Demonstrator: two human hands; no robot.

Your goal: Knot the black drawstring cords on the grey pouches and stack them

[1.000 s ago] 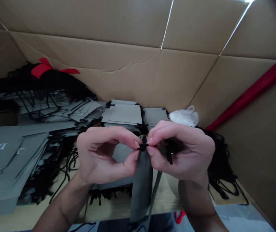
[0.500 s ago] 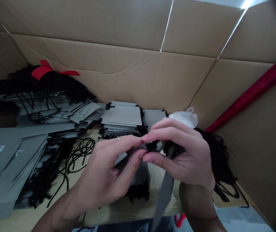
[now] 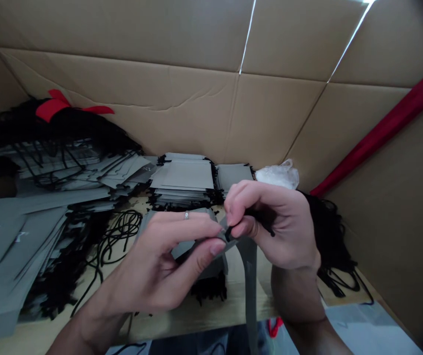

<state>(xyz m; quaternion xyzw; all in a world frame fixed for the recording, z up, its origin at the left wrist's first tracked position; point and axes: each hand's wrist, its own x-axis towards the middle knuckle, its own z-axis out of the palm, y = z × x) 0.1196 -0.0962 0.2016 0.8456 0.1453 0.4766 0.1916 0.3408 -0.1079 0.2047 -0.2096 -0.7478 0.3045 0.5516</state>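
My left hand (image 3: 167,261) and my right hand (image 3: 274,224) meet in the middle of the view, both pinched on the top edge of a flat grey paper bag (image 3: 250,281) that hangs down edge-on between them. A black cord (image 3: 259,224) runs through the fingers of my right hand, its end at the bag's edge. My left hand wears a ring. The bag's lower part drops out of view at the bottom.
Stacks of flat grey bags (image 3: 187,180) with black cord handles lie behind my hands and to the left (image 3: 7,246). Loose black cords (image 3: 117,236) lie on the table. A bundle of black cords (image 3: 329,236) sits at right. Cardboard walls (image 3: 196,103) enclose the space.
The grey bag has turned between my hands, and my left hand rotated palm-up beneath it. My right hand's fingers curled tighter on the cord at the bag's top edge.
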